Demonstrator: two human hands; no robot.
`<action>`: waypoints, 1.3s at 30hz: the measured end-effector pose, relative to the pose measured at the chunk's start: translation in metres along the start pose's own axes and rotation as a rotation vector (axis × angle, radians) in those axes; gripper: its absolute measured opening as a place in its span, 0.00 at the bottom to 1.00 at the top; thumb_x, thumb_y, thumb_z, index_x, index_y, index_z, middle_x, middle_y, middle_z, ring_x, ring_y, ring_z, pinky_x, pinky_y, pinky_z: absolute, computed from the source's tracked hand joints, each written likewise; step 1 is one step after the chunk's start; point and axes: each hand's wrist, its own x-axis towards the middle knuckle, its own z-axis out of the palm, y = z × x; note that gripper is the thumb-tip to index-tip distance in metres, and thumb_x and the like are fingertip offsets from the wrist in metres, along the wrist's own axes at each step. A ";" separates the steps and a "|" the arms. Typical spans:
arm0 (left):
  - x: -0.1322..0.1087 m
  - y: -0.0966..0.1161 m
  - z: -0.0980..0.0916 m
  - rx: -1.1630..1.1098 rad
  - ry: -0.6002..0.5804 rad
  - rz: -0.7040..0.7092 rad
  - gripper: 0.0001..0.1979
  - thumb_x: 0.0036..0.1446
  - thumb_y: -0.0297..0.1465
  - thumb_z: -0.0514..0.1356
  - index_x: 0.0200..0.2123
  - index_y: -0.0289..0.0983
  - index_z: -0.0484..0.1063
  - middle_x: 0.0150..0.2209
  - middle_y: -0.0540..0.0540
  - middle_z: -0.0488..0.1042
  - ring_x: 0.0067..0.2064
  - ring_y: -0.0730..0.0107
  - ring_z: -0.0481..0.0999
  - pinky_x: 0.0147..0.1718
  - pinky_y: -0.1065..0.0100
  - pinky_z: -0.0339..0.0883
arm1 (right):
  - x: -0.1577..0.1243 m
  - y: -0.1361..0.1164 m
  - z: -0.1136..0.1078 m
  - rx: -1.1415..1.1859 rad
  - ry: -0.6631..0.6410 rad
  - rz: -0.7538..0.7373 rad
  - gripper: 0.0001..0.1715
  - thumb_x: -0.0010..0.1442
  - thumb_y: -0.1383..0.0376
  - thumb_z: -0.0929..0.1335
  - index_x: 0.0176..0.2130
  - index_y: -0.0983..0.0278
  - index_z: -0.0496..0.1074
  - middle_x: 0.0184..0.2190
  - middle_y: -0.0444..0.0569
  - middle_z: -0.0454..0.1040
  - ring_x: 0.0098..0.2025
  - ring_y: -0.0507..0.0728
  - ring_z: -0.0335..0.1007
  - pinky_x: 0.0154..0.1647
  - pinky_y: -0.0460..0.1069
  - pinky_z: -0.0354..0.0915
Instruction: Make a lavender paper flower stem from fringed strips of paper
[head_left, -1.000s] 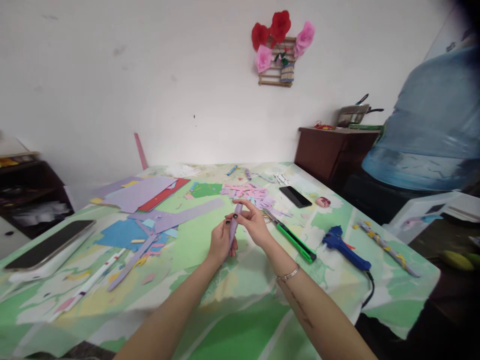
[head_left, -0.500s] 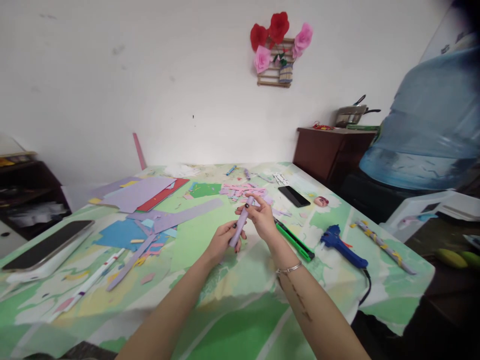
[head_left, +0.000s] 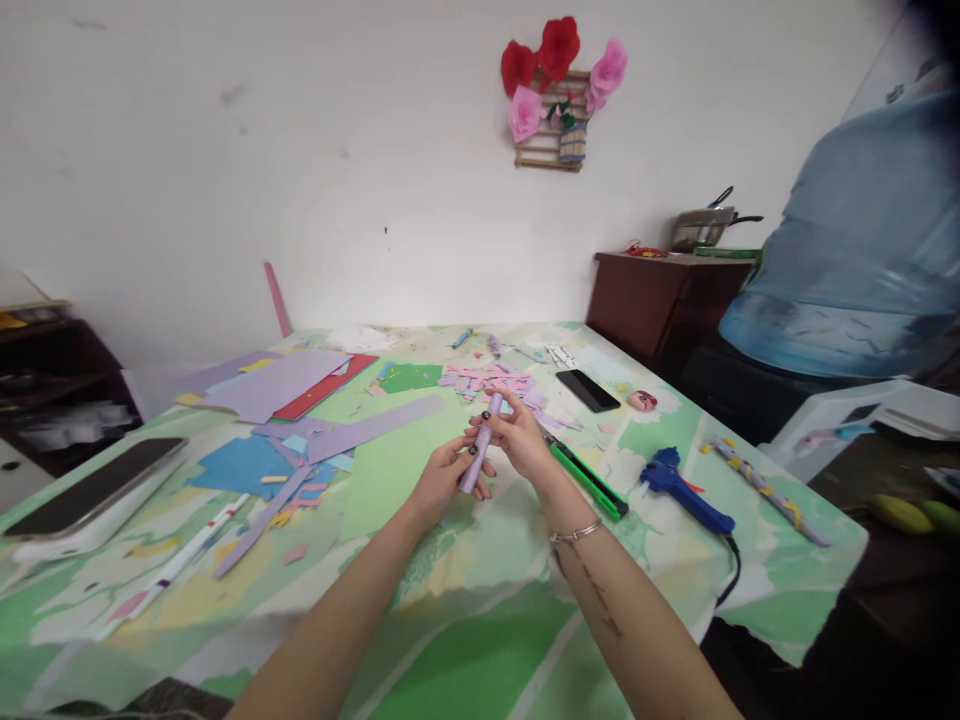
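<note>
Lilac roll [head_left: 481, 449] shifted right within a second.
I saw left hand [head_left: 439, 480] and right hand [head_left: 523, 442] fingers gripping it.

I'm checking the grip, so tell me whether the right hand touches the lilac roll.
Touching. The head view shows the right hand with its thumb laid on the lilac roll near the far end.

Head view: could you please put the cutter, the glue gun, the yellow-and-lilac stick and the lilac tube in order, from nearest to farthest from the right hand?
1. Lilac tube: held in the right hand.
2. Cutter: just to the hand's right.
3. Glue gun: right of the cutter.
4. Yellow-and-lilac stick: farthest right.
</note>
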 end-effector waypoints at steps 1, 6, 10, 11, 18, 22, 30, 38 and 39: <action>0.000 0.000 0.000 0.004 0.020 -0.006 0.19 0.53 0.37 0.58 0.45 0.33 0.62 0.27 0.45 0.75 0.20 0.70 0.74 0.19 0.71 0.66 | 0.000 0.000 0.000 0.017 0.013 -0.002 0.33 0.45 0.64 0.73 0.50 0.59 0.61 0.28 0.45 0.76 0.29 0.58 0.76 0.32 0.53 0.71; -0.002 0.002 0.001 -0.006 0.115 -0.024 0.21 0.50 0.37 0.61 0.45 0.33 0.64 0.33 0.39 0.77 0.25 0.66 0.78 0.24 0.68 0.70 | 0.003 0.001 -0.005 0.083 0.105 0.004 0.31 0.43 0.65 0.74 0.46 0.60 0.62 0.25 0.42 0.74 0.28 0.57 0.75 0.32 0.54 0.72; -0.005 0.006 -0.004 -0.082 0.054 -0.010 0.24 0.49 0.36 0.63 0.48 0.31 0.66 0.42 0.34 0.76 0.36 0.57 0.79 0.32 0.64 0.72 | 0.007 0.001 -0.012 0.140 0.167 -0.027 0.29 0.43 0.66 0.73 0.44 0.60 0.62 0.25 0.42 0.74 0.29 0.57 0.75 0.35 0.56 0.72; -0.006 0.007 -0.006 -0.104 0.023 0.002 0.24 0.48 0.35 0.64 0.48 0.30 0.67 0.43 0.34 0.75 0.39 0.55 0.78 0.34 0.63 0.72 | 0.008 0.000 -0.014 0.157 0.184 -0.038 0.29 0.42 0.67 0.73 0.44 0.60 0.62 0.25 0.42 0.74 0.30 0.57 0.75 0.36 0.56 0.71; -0.007 0.010 -0.011 0.031 0.155 0.123 0.16 0.43 0.32 0.68 0.36 0.31 0.73 0.34 0.39 0.78 0.38 0.57 0.78 0.37 0.62 0.73 | 0.010 -0.002 -0.018 0.215 0.263 -0.099 0.30 0.43 0.67 0.73 0.44 0.60 0.60 0.25 0.41 0.73 0.31 0.57 0.75 0.39 0.58 0.71; -0.006 0.009 -0.007 0.091 0.294 0.166 0.14 0.40 0.34 0.69 0.28 0.31 0.72 0.29 0.42 0.78 0.35 0.59 0.78 0.35 0.62 0.74 | 0.009 -0.002 -0.015 0.213 0.264 -0.132 0.30 0.43 0.66 0.73 0.44 0.59 0.59 0.25 0.41 0.73 0.32 0.58 0.75 0.39 0.58 0.71; -0.003 0.003 -0.010 -0.002 0.401 0.106 0.13 0.38 0.33 0.69 0.27 0.29 0.75 0.27 0.43 0.78 0.32 0.63 0.79 0.40 0.62 0.73 | 0.008 -0.002 -0.010 0.252 0.211 -0.218 0.29 0.45 0.66 0.73 0.45 0.58 0.60 0.26 0.40 0.74 0.32 0.56 0.74 0.40 0.57 0.70; 0.003 -0.001 -0.012 -0.179 0.486 0.080 0.13 0.33 0.30 0.70 0.24 0.29 0.74 0.24 0.45 0.77 0.29 0.68 0.78 0.34 0.72 0.73 | 0.007 -0.001 -0.006 0.255 0.113 -0.261 0.30 0.49 0.66 0.72 0.49 0.56 0.59 0.28 0.41 0.74 0.33 0.55 0.74 0.41 0.56 0.69; 0.003 -0.002 -0.012 -0.192 0.492 0.074 0.13 0.32 0.29 0.70 0.23 0.29 0.74 0.23 0.45 0.77 0.28 0.69 0.78 0.33 0.73 0.73 | 0.006 -0.001 -0.006 0.255 0.109 -0.259 0.29 0.49 0.66 0.72 0.49 0.57 0.59 0.27 0.41 0.74 0.33 0.55 0.74 0.41 0.56 0.69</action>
